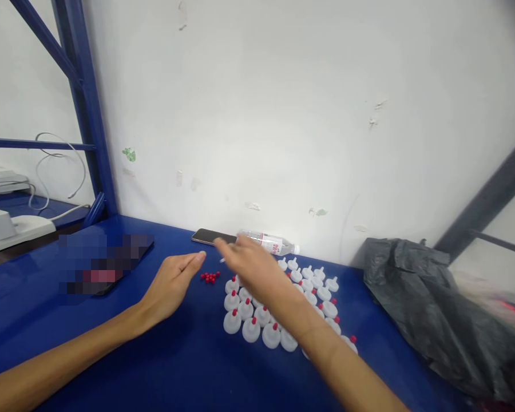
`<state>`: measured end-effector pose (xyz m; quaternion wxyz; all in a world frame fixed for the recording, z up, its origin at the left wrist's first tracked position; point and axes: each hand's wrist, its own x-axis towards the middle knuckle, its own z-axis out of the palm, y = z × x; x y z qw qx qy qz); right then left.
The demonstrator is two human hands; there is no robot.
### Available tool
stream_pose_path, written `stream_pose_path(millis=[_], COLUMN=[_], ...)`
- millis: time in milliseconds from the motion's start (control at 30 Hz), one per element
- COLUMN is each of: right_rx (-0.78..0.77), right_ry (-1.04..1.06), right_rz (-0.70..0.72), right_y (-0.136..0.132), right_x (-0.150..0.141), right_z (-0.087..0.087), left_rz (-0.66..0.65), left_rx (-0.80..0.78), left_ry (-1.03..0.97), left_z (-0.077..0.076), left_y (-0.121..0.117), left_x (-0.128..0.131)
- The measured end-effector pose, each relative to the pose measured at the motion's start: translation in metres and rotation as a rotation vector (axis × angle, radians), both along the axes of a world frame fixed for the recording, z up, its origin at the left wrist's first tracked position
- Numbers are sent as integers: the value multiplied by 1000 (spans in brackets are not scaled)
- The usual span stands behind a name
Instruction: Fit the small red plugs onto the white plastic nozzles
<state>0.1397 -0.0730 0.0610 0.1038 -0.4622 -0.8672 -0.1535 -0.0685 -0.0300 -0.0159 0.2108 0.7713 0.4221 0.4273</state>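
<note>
My left hand [171,283] is closed above the blue table, thumb pressed against its fingers; whatever it may hold is hidden. To its right, small red tips [210,277] lie in a loose pile. My right hand [249,266], somewhat blurred, reaches across the white nozzle caps [271,335]. A thin white nozzle [222,260] pokes out from under its fingers, which look closed on that cap. The white caps stand in rows, nozzles up. Red tips sit on the nearer caps, while several at the back have bare white nozzles. My right forearm hides part of the rows.
Behind my hands lie a phone [210,236] and a clear plastic bottle [278,245] on its side, near the wall. A dark pixelated flat object [124,263] is at left. A black plastic bag [412,297] lies at right. Blue rack posts [83,103] rise at left.
</note>
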Motion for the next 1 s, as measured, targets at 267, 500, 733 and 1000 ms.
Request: stream_pose_path(millis=[267,500,733,1000], right_rx=[15,-96,-201,-213], right_ry=[258,313,316,333], right_rz=[-388,-422,-388,-228], right_y=[46,55,59,57], right_x=[103,114,116,110], right_z=[-14,-35,-46,-44], left_rz=[79,17,76,93], left_rx=[24,11,-27,-34], left_ry=[259,374,411,487], left_z=[-7,-18,-14,-14], left_y=[13,24,24,23], left_x=[-6,-7,-10,-11])
